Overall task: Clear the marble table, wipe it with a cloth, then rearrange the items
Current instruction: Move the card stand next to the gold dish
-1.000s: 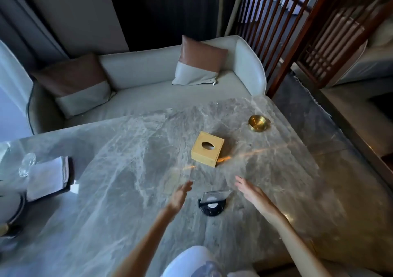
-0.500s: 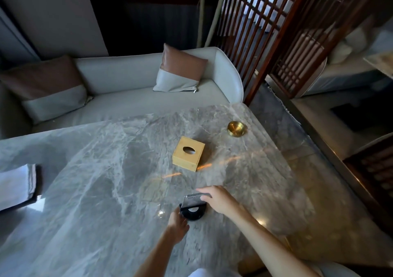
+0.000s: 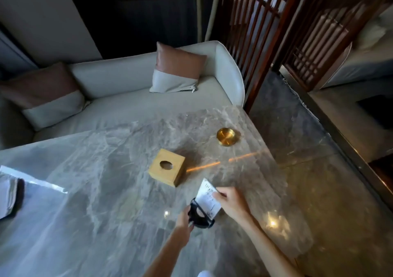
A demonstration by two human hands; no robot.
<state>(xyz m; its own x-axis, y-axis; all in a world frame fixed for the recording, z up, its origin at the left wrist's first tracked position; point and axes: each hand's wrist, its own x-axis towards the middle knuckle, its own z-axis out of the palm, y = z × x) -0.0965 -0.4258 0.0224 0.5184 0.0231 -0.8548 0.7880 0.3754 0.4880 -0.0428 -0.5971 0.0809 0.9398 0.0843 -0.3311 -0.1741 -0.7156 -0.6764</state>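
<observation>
Pinching card (image 3: 207,200) with right hand (image 3: 230,202), left hand (image 3: 184,221) gripping black base (image 3: 201,218); light, top-heavy, thin card bends, so lift by base.

Dim room – daylight only through the wooden lattice screen (image 3: 274,27) behind the marble table (image 3: 106,191). Orange streak and glare spots on its right part; soft, wide-angle bending at edges.
</observation>
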